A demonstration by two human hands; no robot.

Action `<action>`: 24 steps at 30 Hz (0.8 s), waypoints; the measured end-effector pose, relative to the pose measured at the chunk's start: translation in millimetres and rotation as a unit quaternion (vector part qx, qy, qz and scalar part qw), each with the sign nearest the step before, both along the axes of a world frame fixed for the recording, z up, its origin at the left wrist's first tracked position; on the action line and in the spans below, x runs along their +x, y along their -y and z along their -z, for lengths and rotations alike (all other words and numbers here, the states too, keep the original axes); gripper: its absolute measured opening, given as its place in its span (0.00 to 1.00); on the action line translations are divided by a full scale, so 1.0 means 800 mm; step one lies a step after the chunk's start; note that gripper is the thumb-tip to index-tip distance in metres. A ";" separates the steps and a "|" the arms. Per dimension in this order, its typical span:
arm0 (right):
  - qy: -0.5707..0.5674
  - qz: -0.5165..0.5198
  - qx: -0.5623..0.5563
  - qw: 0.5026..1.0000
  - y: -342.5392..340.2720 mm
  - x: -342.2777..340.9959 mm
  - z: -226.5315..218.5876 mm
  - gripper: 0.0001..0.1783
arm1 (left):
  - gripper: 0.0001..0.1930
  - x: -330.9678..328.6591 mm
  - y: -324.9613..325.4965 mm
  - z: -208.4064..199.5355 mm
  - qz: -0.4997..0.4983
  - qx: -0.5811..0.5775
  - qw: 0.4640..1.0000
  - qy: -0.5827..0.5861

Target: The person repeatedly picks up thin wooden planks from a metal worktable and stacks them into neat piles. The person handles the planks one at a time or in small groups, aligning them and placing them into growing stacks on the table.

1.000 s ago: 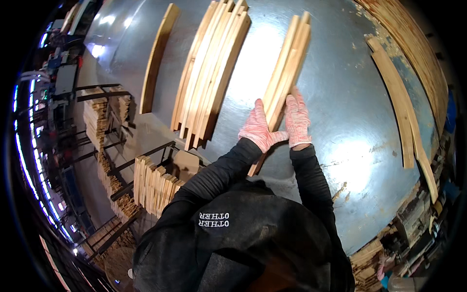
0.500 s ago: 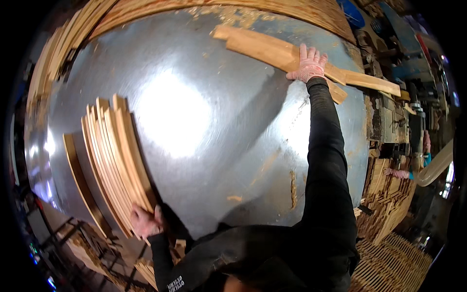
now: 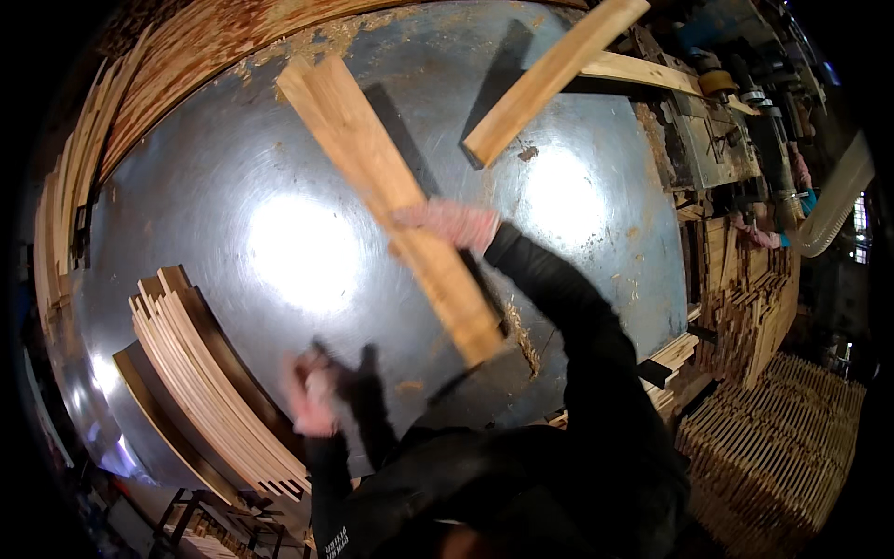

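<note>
My right hand point(image 3: 452, 224), in a pinkish work glove, grips a couple of long wooden boards point(image 3: 349, 140) lying side by side. They slant across the middle of the metal table point(image 3: 447, 102). The near end of the boards seems slightly raised, with a shadow beside it. My left hand point(image 3: 315, 393) is smeared by motion over the near left of the table, apart from the boards; its fingers cannot be made out. Left of it, several thin wooden strips point(image 3: 200, 363) stand on edge in a row. One strip point(image 3: 154, 415) stands alone farther left.
Another board point(image 3: 554, 84) lies slanted at the far right, beside a longer strip point(image 3: 643, 70). Machinery point(image 3: 712, 144) with a pale hose point(image 3: 843, 196) stands past the right edge. Stacked slats point(image 3: 773, 447) are at the near right; sawdust point(image 3: 326, 37) lies along the far edge.
My right hand has drawn the boards from the far right toward me and turned them. One board now lies apart. My left hand has left the strips and moved right.
</note>
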State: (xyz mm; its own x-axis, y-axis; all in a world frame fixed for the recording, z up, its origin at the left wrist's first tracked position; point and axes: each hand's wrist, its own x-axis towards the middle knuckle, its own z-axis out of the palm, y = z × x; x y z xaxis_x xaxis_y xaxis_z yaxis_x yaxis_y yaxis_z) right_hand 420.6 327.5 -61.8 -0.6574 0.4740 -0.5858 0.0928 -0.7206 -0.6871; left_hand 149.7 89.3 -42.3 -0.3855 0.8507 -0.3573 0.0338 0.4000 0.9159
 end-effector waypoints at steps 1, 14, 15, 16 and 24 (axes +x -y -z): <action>0.068 -0.030 0.267 0.961 0.024 -0.014 -0.007 0.24 | 0.30 0.035 -0.025 0.015 0.024 -0.027 0.981 0.188; 0.564 0.277 0.304 0.716 -0.119 0.000 0.024 0.64 | 0.19 0.104 -0.070 0.041 0.039 -0.160 0.958 0.235; 0.492 0.298 0.259 0.776 -0.123 -0.003 0.026 0.64 | 0.18 0.106 -0.075 0.039 0.028 -0.158 0.951 0.266; 0.504 0.291 0.249 0.774 -0.123 -0.006 0.026 0.65 | 0.17 0.104 -0.079 0.036 0.011 -0.163 0.956 0.242; 0.650 0.183 0.311 0.669 -0.137 -0.058 0.011 0.60 | 0.13 0.079 -0.088 0.037 0.050 -0.158 0.979 0.122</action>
State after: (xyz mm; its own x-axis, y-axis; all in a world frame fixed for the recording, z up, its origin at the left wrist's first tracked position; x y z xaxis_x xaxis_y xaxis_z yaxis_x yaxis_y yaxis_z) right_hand 373.9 437.5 -70.3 0.4425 0.8817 -0.1638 0.7988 -0.4705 -0.3748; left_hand 213.2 159.4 -71.8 -0.1765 0.7119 -0.6798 -0.1182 0.6703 0.7326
